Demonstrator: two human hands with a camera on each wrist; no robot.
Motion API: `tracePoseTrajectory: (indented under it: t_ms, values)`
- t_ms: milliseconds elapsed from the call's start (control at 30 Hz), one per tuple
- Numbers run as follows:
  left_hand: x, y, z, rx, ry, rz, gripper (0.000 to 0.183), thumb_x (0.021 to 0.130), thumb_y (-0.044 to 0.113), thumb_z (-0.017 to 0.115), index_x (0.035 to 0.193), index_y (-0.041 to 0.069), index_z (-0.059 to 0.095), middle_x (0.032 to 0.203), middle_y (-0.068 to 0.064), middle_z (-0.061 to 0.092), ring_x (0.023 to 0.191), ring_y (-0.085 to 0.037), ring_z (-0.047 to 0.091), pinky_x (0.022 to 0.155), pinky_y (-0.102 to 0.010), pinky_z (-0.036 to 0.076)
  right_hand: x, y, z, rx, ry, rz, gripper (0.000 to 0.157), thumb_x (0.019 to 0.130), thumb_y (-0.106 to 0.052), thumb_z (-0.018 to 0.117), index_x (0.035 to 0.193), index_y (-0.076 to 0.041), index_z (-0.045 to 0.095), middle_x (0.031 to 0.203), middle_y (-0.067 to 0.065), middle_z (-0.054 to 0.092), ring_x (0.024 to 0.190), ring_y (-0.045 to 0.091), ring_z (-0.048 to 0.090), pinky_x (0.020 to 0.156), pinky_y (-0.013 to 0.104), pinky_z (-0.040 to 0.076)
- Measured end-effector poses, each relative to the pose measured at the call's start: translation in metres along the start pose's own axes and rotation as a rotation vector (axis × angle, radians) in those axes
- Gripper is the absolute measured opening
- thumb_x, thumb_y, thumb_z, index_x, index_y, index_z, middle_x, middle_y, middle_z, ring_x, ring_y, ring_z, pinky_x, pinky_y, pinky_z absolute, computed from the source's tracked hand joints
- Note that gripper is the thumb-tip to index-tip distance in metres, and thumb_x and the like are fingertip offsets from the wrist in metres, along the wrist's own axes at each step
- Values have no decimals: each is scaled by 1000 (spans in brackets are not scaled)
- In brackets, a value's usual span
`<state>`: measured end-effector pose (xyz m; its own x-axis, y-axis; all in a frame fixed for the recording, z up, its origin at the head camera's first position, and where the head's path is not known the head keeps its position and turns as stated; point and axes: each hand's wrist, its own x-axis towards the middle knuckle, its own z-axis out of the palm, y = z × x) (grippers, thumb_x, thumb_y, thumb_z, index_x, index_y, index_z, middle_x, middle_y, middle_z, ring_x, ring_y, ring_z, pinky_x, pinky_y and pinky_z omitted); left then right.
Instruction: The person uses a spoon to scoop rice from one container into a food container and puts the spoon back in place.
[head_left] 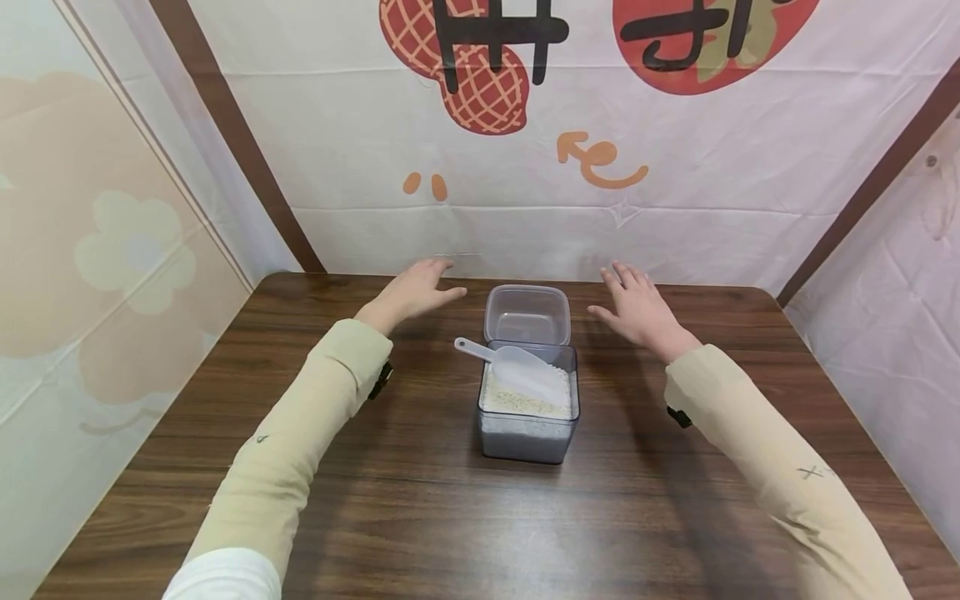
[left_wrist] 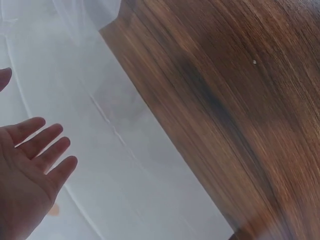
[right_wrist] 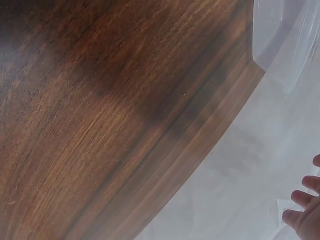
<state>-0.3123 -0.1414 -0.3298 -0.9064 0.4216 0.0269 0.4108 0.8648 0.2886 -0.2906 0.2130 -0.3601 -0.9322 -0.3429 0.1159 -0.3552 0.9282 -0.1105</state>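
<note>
A grey see-through bin (head_left: 528, 437) holds white rice (head_left: 517, 403), and a white scoop (head_left: 528, 375) lies on the rice with its handle over the left rim. Behind the bin is a clear plastic container (head_left: 527, 317), its side also showing as a clear plastic wall (right_wrist: 272, 37) in the right wrist view. My left hand (head_left: 411, 293) is held out to the left of the container, fingers extended and nothing in it. On the other side my right hand (head_left: 637, 310) is spread, likewise holding nothing. Both hands are apart from the bin and the container.
The dark wooden table (head_left: 420, 500) carries the bin near its middle. A white printed curtain (head_left: 510, 225) hangs right behind the table's far edge. Further curtains flank it, one on the left (head_left: 135, 333) and one on the right (head_left: 885, 275).
</note>
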Motion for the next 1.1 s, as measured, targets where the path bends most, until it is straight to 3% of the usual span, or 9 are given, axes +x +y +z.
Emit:
tracePoseTrajectory:
  t_ms: [733, 1100]
  values:
    - [-7, 17, -5, -9, -41, 32, 63, 91, 43, 49, 133, -3, 41, 135, -20, 42, 126, -33, 37, 103, -44, 29, -14, -12, -14, 85, 68, -84, 69, 92, -41, 52, 140, 3, 30, 144, 25, 25, 131, 42, 23, 107, 51, 15]
    - [-10, 24, -5, -6, -29, 62, 63, 90, 45, 49, 132, -2, 43, 135, -19, 42, 126, -32, 38, 103, -43, 30, -22, -15, -18, 119, 118, -109, 67, 90, -39, 55, 137, 4, 34, 141, 24, 30, 129, 42, 27, 105, 50, 20]
